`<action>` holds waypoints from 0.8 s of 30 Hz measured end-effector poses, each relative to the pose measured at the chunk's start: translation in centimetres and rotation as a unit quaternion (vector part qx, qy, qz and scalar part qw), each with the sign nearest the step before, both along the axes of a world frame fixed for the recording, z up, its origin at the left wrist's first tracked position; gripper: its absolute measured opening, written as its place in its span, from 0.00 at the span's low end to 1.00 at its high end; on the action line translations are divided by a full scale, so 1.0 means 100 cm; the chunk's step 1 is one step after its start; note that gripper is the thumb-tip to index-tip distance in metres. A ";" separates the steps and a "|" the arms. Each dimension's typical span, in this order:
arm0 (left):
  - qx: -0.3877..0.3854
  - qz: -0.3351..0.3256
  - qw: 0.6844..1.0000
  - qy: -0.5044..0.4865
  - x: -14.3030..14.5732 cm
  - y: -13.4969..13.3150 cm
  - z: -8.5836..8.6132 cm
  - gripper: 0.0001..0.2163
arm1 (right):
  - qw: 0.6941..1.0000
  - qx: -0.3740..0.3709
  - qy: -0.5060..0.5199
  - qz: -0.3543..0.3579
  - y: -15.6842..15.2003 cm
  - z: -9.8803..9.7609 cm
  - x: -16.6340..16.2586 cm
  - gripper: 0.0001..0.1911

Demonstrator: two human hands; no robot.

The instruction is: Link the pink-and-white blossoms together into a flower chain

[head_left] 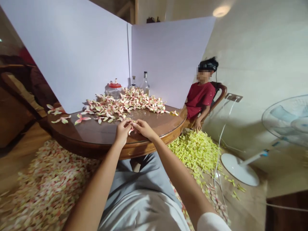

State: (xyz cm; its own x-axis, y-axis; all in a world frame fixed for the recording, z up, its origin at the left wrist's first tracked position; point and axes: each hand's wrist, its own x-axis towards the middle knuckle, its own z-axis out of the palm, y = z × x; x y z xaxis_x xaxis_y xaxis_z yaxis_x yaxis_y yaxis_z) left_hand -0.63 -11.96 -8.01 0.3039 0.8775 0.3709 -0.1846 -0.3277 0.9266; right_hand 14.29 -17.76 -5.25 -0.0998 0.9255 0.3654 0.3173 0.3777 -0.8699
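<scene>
My left hand [122, 131] and my right hand [144, 129] meet over the near edge of the round wooden table [101, 133]. Between their pinched fingertips is a small pink-and-white flower [130, 130], mostly covered by the fingers. Just beyond lies a heap of similar pink-and-white flowers [134, 102], which look artificial. One loose flower [82, 119] rests apart on the tabletop, left of my hands. A small yellow item [173, 113], perhaps rubber bands, sits near the right rim.
Behind the heap stand a red-lidded jar [114, 89] and glass bottles [145, 84], backed by white panels [161, 61]. Flower heaps cover the floor: pink-white [55, 179] at left, yellow-green [197, 149] at right. A person in red [201, 96] sits right, near a fan [240, 168] and cables.
</scene>
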 end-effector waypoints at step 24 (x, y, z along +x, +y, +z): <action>-0.029 -0.037 0.999 -0.007 0.003 -0.006 0.005 0.13 | 0.994 0.006 0.106 0.028 0.001 -0.014 0.011 0.16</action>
